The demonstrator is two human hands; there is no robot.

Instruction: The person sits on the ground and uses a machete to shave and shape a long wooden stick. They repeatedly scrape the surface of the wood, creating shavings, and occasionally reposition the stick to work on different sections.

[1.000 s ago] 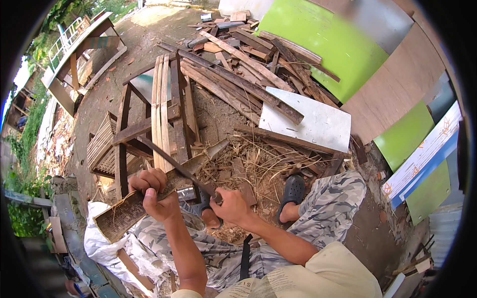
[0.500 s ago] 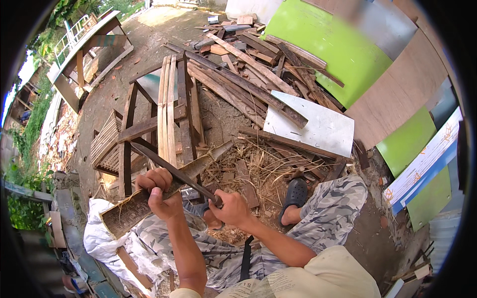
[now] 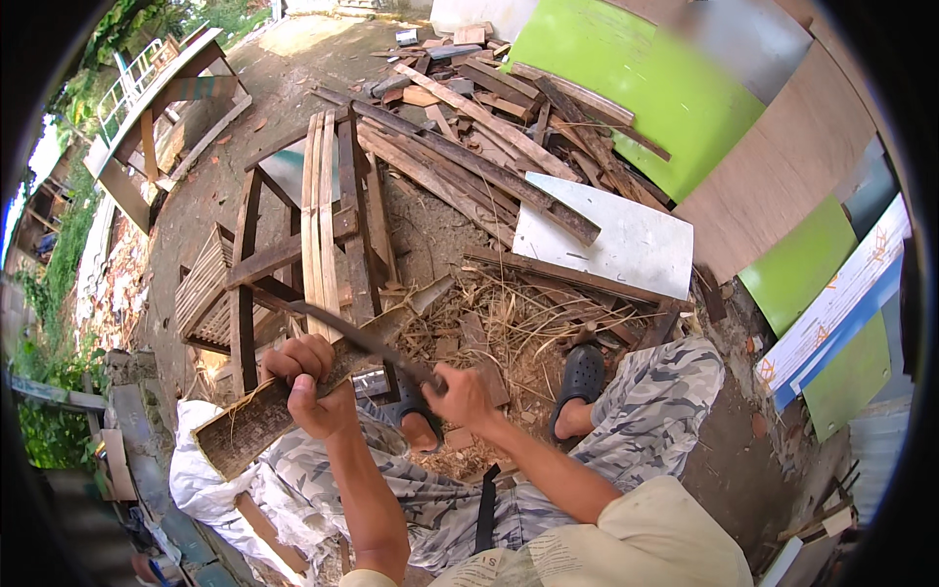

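Fingers of the left hand (image 3: 308,386) were wrapped tight around a split length of bamboo (image 3: 293,406) lying across the person's lap, while the right hand (image 3: 460,396) was closed on the handle of a long dark blade (image 3: 357,338) laid across the bamboo just beyond the left knuckles. Beyond the sandalled feet lay dry shavings (image 3: 509,328), then a wooden frame (image 3: 313,235), a white board (image 3: 611,240) and piled planks (image 3: 489,127).
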